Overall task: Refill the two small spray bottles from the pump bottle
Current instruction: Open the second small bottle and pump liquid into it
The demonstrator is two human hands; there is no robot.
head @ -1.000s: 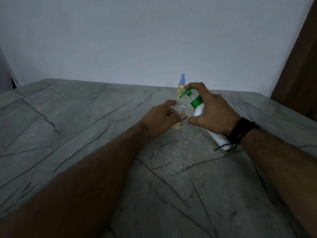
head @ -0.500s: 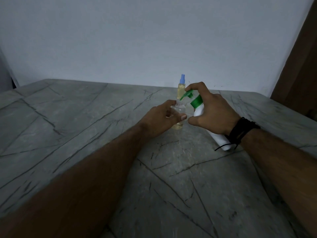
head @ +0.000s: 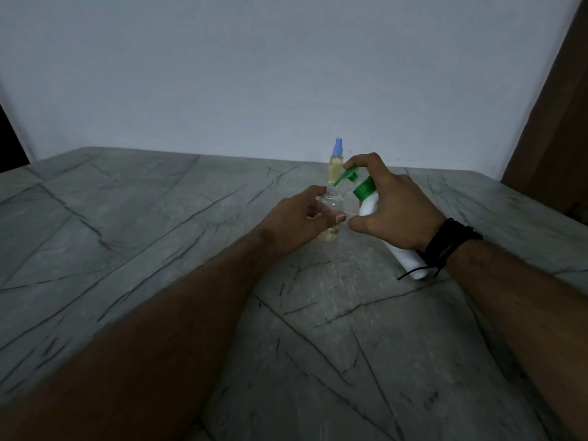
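A small clear spray bottle (head: pixel 332 203) without its cap stands on the grey stone table (head: pixel 127 237), with a little yellow liquid at its bottom. My left hand (head: pixel 299 222) holds it around the body. My right hand (head: pixel 394 206) grips a white pump bottle (head: pixel 369 205) with a green pump head (head: pixel 348 176), tilted so the nozzle points at the open neck; my forefinger rests on the pump head. Behind them stands a second small spray bottle (head: pixel 335 165) with a blue cap, full of yellow liquid.
A pale wall rises behind the table's far edge. A brown wooden panel (head: pixel 553 122) stands at the right. A black band with loose cords sits on my right wrist (head: pixel 445 246).
Almost nothing moved. Both hands keep their holds, and the pump nozzle stays at the open bottle's neck.
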